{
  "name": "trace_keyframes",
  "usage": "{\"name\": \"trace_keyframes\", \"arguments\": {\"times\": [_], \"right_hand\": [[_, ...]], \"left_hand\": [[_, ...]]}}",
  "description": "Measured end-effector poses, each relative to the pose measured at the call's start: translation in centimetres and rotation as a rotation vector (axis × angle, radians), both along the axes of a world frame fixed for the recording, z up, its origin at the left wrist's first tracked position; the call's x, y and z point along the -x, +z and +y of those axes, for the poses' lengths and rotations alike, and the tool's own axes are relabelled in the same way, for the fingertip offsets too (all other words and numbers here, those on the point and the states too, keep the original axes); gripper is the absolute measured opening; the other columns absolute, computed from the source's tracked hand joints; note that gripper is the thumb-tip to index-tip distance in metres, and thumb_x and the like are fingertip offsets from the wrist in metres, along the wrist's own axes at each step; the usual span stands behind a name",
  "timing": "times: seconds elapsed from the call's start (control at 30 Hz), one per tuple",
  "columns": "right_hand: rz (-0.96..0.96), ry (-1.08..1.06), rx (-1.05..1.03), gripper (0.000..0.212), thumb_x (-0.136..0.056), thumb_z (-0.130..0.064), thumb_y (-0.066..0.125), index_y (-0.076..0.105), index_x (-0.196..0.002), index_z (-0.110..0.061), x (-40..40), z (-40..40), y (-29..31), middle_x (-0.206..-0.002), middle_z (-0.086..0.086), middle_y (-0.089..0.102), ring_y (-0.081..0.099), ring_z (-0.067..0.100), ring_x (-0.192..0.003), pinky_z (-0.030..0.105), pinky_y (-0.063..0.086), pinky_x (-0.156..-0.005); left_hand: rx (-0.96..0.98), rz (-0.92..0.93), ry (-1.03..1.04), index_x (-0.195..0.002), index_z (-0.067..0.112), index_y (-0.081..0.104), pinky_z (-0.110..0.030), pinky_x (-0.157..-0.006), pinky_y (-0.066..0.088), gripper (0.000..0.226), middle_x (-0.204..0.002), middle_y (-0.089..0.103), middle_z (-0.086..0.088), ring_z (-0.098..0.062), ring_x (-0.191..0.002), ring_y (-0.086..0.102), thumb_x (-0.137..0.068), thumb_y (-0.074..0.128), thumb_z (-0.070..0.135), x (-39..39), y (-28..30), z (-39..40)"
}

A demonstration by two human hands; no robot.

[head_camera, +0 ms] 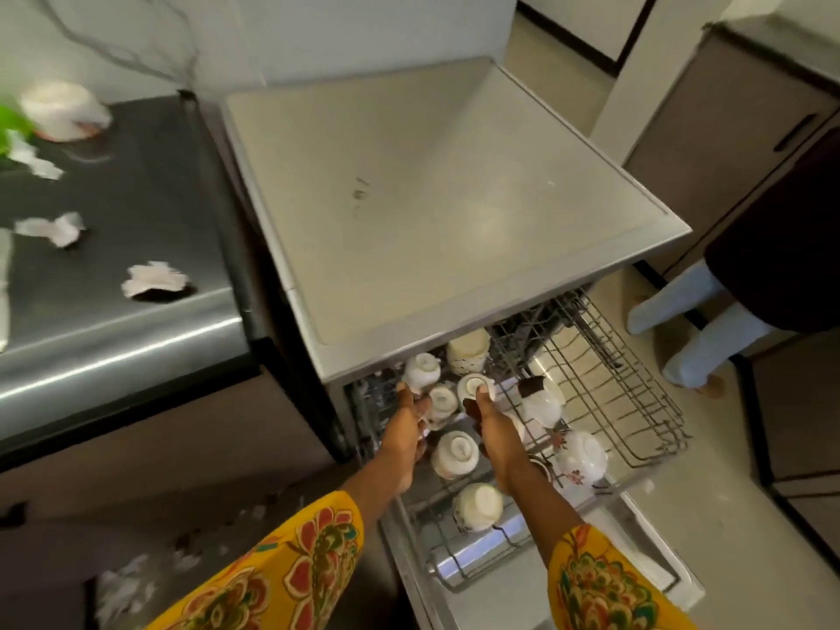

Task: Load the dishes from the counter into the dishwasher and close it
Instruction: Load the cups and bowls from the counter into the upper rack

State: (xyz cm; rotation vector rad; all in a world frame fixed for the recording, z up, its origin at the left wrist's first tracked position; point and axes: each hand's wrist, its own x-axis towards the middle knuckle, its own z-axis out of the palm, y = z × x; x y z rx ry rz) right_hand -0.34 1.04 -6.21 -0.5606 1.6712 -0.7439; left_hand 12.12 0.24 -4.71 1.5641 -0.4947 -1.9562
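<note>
gripping cups in the dishwasher rack [636, 402], left hand [409, 429] and right hand [495, 429]; steel counter [136, 311] holds crumpled paper [154, 279].

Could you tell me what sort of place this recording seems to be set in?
Most likely a home kitchen: an open dishwasher with cups in its pulled-out rack, a steel counter beside it, and cabinets nearby.

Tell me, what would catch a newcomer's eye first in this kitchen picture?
Two hands reach into the pulled-out dishwasher rack at bottom centre, among white cups standing upside down: the left hand holds one cup, the right hand grips another cup. On the dark counter at left lie crumpled paper scraps.
</note>
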Motion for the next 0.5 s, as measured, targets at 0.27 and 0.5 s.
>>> {"name": "trace_keyframes", "arguments": {"times": [0.27,0.5], "right_hand": [[-0.061,0.272,0.021,0.053,-0.095,-0.050,0.041,0.063,-0.119,-0.008,-13.9,3.2,3.9,-0.120,0.008,0.065,0.061,0.021,-0.107,0.030,0.050,-0.089],[-0.136,0.602,-0.015,0.054,-0.084,-0.064,0.047,0.068,-0.110,-0.022,-22.1,3.6,11.2,-0.107,-0.003,0.069,0.061,0.022,-0.101,0.033,0.043,-0.084]], "left_hand": [[0.148,-0.005,0.143,-0.139,0.012,0.045,-0.034,-0.113,0.019,0.075,-0.147,0.041,-0.002,-0.020,-0.141,0.029,-0.095,0.006,0.058,-13.6,4.0,6.0],[0.374,-0.029,0.277,-0.117,0.013,0.061,-0.030,-0.104,0.028,0.065,-0.128,0.058,-0.005,-0.017,-0.128,0.046,-0.097,0.014,0.054,-22.9,8.3,8.4]]}}
